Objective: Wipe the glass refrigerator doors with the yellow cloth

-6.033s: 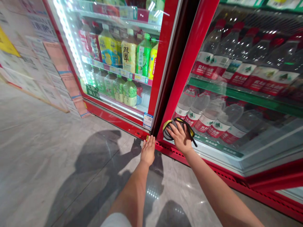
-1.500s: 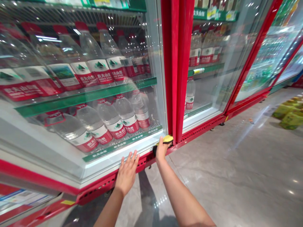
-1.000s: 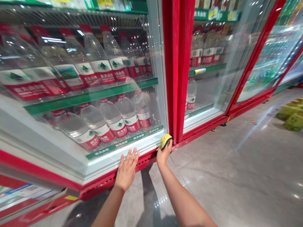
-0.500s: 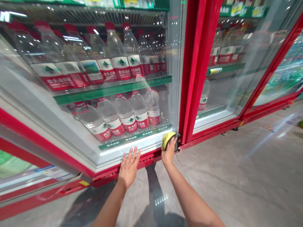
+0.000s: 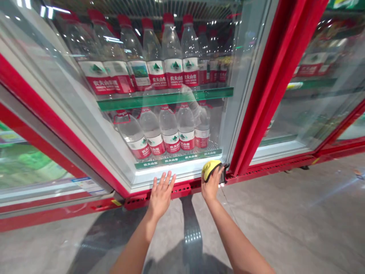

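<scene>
Low down, L hand [image 5: 159,198] fwd, fingers [image 5: 167,181] spread, R hand [image 5: 211,187] w/ fingers gripping yel/blk cloth [image 5: 210,167]

The cloth [image 5: 211,169] right of the lower middle is bright yellow with black edging and a dark grey portion at its right. Saturated red covers the door frame [image 5: 270,87] running toward the upper right. In the centre, clear bottles [image 5: 172,43] wear red caps; their labels [image 5: 173,72] are white above, red below, printed with dark green triangles. The shelf edge [image 5: 165,98] is green; the strip [image 5: 178,159] below it, dark green with white characters. The floor [image 5: 270,217] is mottled grey.
</scene>
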The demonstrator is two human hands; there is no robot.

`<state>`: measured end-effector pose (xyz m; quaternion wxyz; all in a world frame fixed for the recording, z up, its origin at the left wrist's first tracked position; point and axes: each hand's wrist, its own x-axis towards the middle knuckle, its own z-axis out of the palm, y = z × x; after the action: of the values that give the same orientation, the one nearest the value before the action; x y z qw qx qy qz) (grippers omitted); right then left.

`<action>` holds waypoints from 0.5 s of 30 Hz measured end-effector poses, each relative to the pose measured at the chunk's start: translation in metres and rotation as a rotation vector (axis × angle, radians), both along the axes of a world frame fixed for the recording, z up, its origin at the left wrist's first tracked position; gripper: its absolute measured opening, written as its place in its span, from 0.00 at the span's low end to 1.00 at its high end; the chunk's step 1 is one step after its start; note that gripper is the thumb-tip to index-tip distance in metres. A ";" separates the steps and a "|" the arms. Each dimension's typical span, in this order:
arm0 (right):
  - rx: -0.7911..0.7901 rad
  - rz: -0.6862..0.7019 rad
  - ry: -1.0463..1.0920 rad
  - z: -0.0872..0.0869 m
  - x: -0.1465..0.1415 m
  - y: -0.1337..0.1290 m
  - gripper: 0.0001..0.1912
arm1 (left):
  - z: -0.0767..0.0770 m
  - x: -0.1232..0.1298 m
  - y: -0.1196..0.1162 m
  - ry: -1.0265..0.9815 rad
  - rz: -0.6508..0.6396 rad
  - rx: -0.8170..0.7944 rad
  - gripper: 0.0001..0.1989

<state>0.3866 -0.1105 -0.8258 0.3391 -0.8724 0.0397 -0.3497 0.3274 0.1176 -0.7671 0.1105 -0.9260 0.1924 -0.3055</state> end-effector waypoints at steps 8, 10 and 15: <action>-0.275 0.240 -0.019 0.005 -0.017 0.031 0.27 | -0.001 -0.007 0.010 -0.008 0.008 -0.012 0.43; -0.295 0.249 0.025 -0.004 -0.020 0.017 0.26 | -0.001 -0.010 0.013 0.008 0.016 -0.006 0.43; -0.128 0.014 0.034 0.017 -0.012 0.033 0.22 | 0.006 -0.016 0.023 0.021 0.065 -0.016 0.43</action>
<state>0.3742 -0.0774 -0.8090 0.2846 -0.8983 0.0168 -0.3343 0.3114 0.1403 -0.7616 0.1108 -0.9357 0.1609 -0.2937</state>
